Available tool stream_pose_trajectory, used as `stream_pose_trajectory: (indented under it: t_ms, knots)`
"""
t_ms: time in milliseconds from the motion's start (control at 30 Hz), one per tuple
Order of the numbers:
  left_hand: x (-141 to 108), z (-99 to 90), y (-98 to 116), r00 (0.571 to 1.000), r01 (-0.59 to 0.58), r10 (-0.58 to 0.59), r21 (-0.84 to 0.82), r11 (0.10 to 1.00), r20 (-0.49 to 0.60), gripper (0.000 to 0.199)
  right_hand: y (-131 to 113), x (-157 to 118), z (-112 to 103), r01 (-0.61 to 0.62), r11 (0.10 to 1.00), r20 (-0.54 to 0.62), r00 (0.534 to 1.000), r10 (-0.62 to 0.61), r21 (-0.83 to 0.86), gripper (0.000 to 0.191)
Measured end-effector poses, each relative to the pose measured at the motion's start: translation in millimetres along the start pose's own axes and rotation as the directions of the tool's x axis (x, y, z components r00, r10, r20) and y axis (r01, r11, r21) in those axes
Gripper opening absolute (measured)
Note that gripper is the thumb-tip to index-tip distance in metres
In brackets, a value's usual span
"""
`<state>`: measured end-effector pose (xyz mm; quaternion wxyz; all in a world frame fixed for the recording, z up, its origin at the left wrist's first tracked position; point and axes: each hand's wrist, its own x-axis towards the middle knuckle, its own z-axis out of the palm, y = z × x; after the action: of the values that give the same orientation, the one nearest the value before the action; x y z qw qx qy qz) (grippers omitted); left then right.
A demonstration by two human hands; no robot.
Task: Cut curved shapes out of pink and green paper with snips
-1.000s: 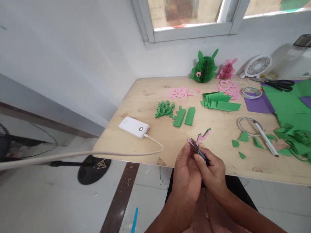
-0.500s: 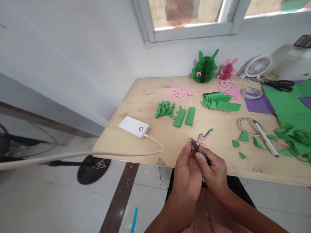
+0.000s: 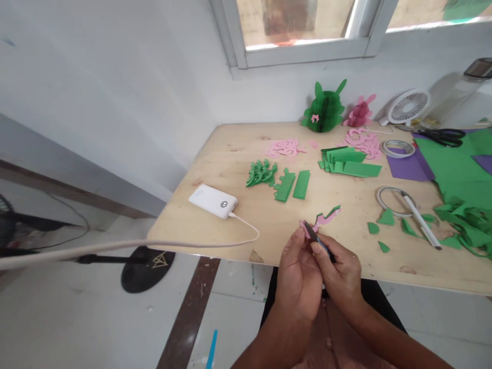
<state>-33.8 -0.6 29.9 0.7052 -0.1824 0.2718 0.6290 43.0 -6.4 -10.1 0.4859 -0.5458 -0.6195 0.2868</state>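
Observation:
Near the table's front edge, my left hand (image 3: 299, 271) pinches a small pink and green paper piece (image 3: 326, 216), whose wavy strip sticks out to the upper right. Beside it, my right hand (image 3: 341, 269) is closed on dark-bladed scissors (image 3: 312, 233), with the blades against the paper at my left fingertips. The handles are mostly hidden by my fingers. Beyond my hands lie a notched green folded paper (image 3: 285, 186), a plain green strip (image 3: 301, 184) and a pile of small green cutouts (image 3: 261, 172).
A white power bank (image 3: 213, 201) with a cable lies at the left. Pink scraps (image 3: 285, 148), green strips (image 3: 351, 161), a tape roll (image 3: 397, 148) and a white pen (image 3: 423, 221) are around. Paper figures (image 3: 326, 111) and a fan (image 3: 408, 106) stand by the wall.
The paper and scissors have shifted very slightly to the right with both hands. My grip on each looks the same.

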Motion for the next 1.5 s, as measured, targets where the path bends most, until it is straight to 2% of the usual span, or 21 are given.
stream_pose_trajectory:
  t_ms: [333, 600, 1067, 1367, 1500]
  knots:
    - [-1.5, -4.3, -0.1, 1.0, 0.015, -0.015, 0.016, 1.0, 0.007, 0.02, -2.4, -1.6, -1.9, 0.017, 1.0, -0.004, 1.0, -0.017, -0.017, 0.024]
    - [-2.9, -2.9, -0.4, 1.0, 0.021, -0.021, -0.006, 1.0, 0.02, 0.022, -3.3, -1.3, -2.6, 0.062, 0.996, -0.02, 0.998, -0.063, -0.063, 0.025]
    - [-3.8, -0.9, 0.9, 1.0, 0.024, -0.024, 0.01, 1.0, 0.012, 0.02, -1.8, -1.9, -4.6, 0.093, 0.992, 0.015, 0.996, -0.092, -0.089, 0.025]
    - [0.1, -10.3, -2.3, 0.993, -0.029, 0.022, 0.059, 0.998, 0.115, 0.011, 0.9, -0.4, -7.8, 0.095, 0.991, 0.022, 0.995, -0.093, -0.095, 0.025]
    - [0.9, -11.7, -2.4, 0.991, -0.053, 0.043, 0.08, 0.995, 0.125, 0.007, 3.5, -0.8, -9.3, 0.091, 0.99, 0.026, 0.996, -0.088, -0.105, 0.025]
